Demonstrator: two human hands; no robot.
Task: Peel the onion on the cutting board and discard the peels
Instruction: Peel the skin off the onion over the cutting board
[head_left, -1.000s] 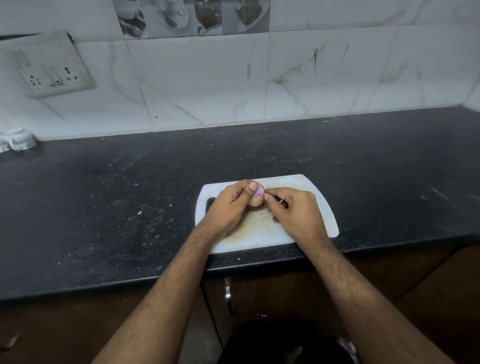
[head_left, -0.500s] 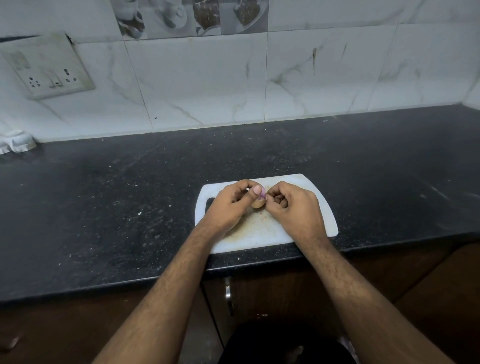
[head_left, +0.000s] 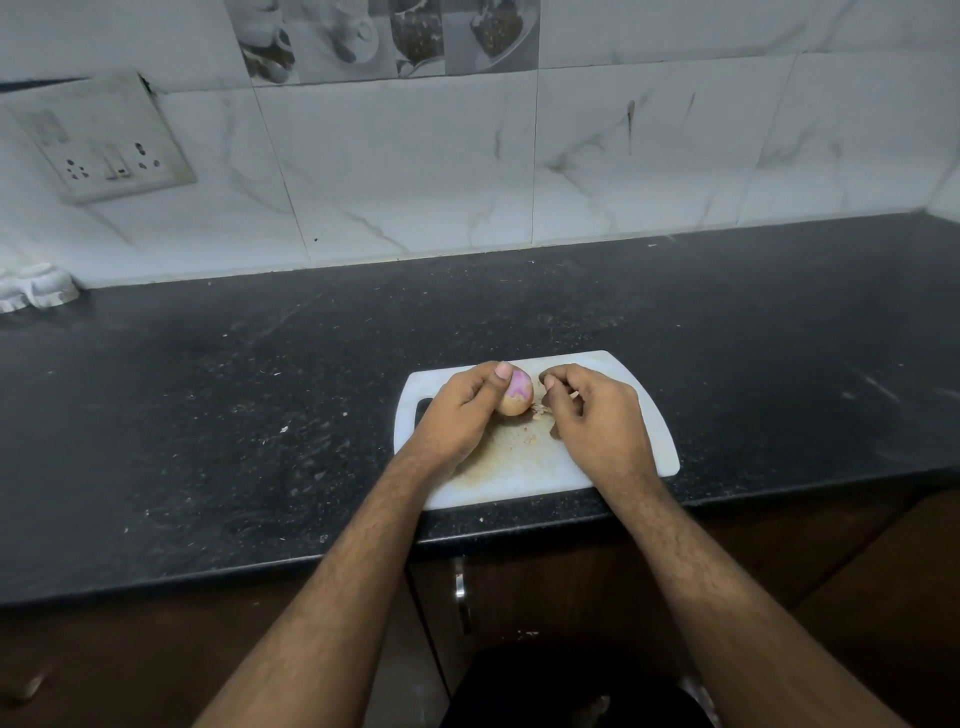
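Onion sat clamped in the left hand, its thumb pressed on the top beside a bare purple patch (the lower part kept its tan skin). It rested low over the white cutting board, which lay under both hands on the dark tabletop. Just right of the onion, apart from it, the right hand was curled with its fingertips pinched together on a small scrap of peel. Between the two hands, below the onion, a few peel bits lay on the board, with brownish crumbs nearer the wrists. A wall socket hung far to the left hand's upper left.
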